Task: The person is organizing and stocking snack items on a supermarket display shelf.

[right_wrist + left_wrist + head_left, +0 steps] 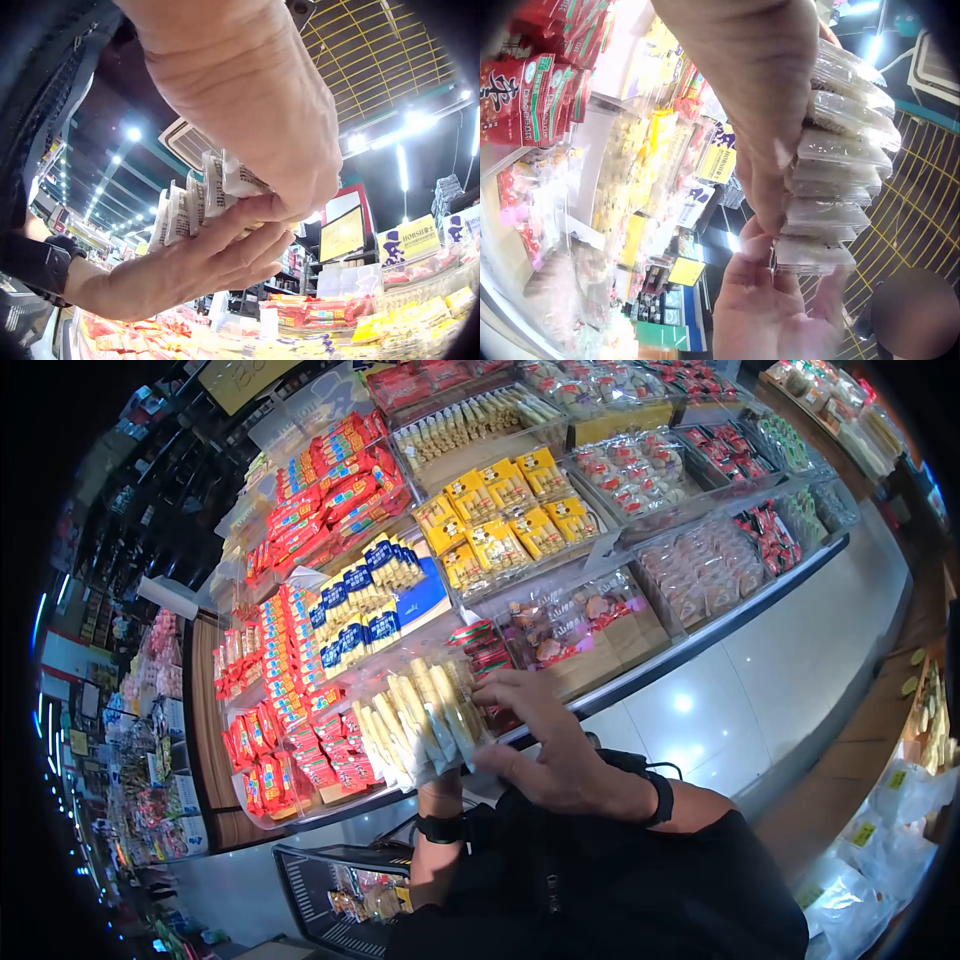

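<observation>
A row of clear packets with pale stick-shaped snacks stands side by side above the front corner of the display. My left hand, with a dark band at its wrist, holds the row from below; a fingertip shows behind the packets in the left wrist view. At the end of the row is my right hand, its fingers stretched out and its thumb apart, right at the last packets. The left wrist view shows the right palm turned toward them. Most of the left hand is hidden by the packets in the head view.
Clear bins hold red packets, blue-and-white packets and yellow packets. Dark-red packets lie beside the hands. A black shopping basket with packets inside stands below left. The display's front edge runs past the right hand.
</observation>
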A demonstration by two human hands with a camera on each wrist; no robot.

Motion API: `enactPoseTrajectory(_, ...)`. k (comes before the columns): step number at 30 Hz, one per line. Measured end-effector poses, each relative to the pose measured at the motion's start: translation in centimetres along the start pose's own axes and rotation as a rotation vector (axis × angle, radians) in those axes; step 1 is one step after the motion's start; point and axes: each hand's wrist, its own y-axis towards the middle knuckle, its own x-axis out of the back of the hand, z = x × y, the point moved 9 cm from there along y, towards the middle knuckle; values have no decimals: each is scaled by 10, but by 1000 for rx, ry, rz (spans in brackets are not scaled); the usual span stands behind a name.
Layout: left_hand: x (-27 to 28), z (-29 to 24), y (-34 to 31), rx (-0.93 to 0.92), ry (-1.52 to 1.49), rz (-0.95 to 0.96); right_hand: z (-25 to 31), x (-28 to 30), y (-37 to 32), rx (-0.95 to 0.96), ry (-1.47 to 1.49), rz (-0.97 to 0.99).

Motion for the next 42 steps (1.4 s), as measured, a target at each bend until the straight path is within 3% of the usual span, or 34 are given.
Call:
enactPoseTrajectory(6, 4, -7, 27, -49, 17, 33, -8, 11, -1, 10, 16, 52)
enactPoseTrajectory(9, -2, -17, 36, -92, 62, 26, -28, 20, 2, -136, 52, 55)
enactPoseTrajectory(11, -9, -24, 39, -116, 168, -48, -48, 24, 4, -236, 194, 48)
enactPoseTrajectory(13, -16, -28, 44, -115, 377, -245, -76, 19, 10, -267, 367, 29)
enactPoseTrajectory(15, -34, -24, 52, -67, 491, -399, -98, 17, 7, -451, 572, 13)
enactPoseTrajectory(17, -32, -27, 30, 51, 1403, -388, -120, 10, 2, -579, 677, -19)
enactPoseTrajectory(19, -37, -17, 27, 156, 1611, -418, -130, 1, -7, -633, 765, 14)
enactPoseTrajectory(21, -54, 15, 43, 210, 1114, -479, -144, -8, -17, -691, 858, 41)
enactPoseTrajectory(26, -49, 34, 37, 342, 696, -491, -130, -26, -41, -737, 1046, 208)
enactPoseTrajectory(35, -30, 38, -14, 438, 780, -577, -140, -53, -93, -906, 1125, 293)
enactPoseTrajectory(42, -28, 38, -44, 499, 559, -625, -134, -53, -108, -919, 1030, 302)
